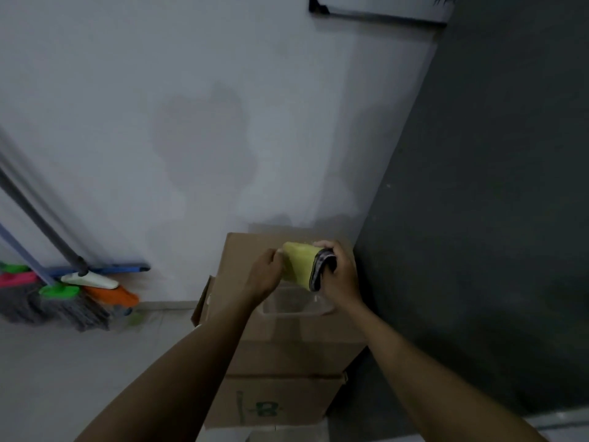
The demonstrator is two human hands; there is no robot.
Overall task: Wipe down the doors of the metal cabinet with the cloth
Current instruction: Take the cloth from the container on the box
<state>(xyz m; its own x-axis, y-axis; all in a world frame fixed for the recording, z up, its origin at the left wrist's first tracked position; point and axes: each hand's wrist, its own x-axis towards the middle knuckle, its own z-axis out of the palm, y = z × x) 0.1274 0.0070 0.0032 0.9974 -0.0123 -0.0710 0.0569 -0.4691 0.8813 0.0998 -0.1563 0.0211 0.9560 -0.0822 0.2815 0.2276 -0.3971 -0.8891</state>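
Observation:
A folded yellow cloth (299, 264) with a dark grey underside is held between both hands above a cardboard box (287, 342). My left hand (266, 271) pinches its left edge. My right hand (338, 272) grips its right, dark-edged end. The dark grey metal cabinet (484, 218) rises along the right side of the view, just right of my right hand; only a flat side panel shows and no door seam is visible.
A clear plastic container (296, 306) sits on the box under the cloth. A second cardboard box (271, 406) stands below. Several brooms and mops (70, 291) lean against the white wall (191, 122) at the left. A black-framed board (379, 12) hangs high up.

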